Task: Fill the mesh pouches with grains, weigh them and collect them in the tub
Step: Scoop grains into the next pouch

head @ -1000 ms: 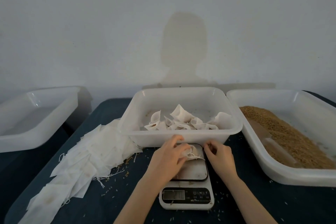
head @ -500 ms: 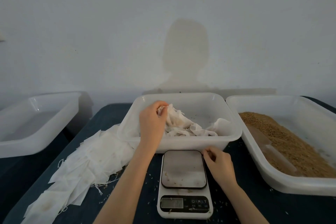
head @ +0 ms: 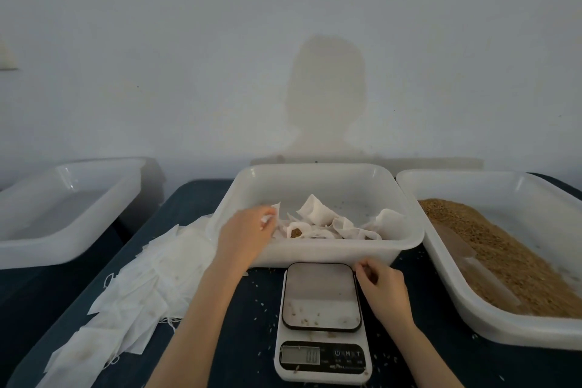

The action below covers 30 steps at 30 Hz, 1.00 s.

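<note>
Head: left hand [head: 244,231] in tub [head: 318,253] (pouches [head: 327,224]) – scale [head: 321,321] bare.

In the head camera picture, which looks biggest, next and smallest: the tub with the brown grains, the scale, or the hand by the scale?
1. Grain tub, biggest, though partly cut off at the picture's edge.
2. Scale.
3. Right hand, smallest.
</note>
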Each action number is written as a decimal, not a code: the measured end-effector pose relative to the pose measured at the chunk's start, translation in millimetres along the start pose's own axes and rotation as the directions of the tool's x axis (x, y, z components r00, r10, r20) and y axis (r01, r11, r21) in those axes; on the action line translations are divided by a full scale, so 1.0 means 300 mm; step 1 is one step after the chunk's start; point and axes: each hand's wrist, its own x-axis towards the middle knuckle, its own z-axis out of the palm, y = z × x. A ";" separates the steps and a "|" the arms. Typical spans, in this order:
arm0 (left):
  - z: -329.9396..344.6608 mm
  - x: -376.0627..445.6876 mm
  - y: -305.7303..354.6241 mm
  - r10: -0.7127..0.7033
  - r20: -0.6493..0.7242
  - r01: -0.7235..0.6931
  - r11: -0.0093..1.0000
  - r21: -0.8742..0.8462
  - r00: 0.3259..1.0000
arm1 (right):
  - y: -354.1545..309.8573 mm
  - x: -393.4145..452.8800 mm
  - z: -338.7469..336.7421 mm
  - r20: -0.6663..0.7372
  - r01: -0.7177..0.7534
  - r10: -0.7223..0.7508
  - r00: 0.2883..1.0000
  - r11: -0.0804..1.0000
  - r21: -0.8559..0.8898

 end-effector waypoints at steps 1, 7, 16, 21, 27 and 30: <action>-0.014 -0.018 -0.034 -0.021 -0.128 0.024 1.000 0.016 0.992 | -0.001 0.000 0.000 0.003 0.004 -0.004 1.000 1.000 -0.008; -0.018 -0.138 -0.289 -0.403 -0.290 0.480 0.832 0.277 0.868 | -0.005 0.002 0.004 0.013 -0.021 0.022 1.000 0.999 -0.029; 0.009 -0.191 -0.336 -0.374 -0.183 0.411 0.741 0.531 0.909 | -0.005 0.000 -0.003 -0.005 -0.049 0.049 0.999 0.999 -0.010; -0.027 -0.193 -0.325 -0.365 -0.243 0.437 0.785 0.438 0.899 | -0.007 -0.004 -0.004 -0.011 -0.029 0.029 1.000 0.999 -0.013; -0.113 -0.199 -0.267 -0.349 -0.511 0.462 0.881 0.108 0.785 | -0.014 -0.012 -0.006 -0.015 0.000 0.000 1.000 1.000 -0.010; -0.157 -0.188 -0.192 -0.465 -0.479 0.335 0.881 -0.335 0.745 | -0.039 -0.016 -0.005 0.020 0.060 -0.059 0.998 0.998 -0.035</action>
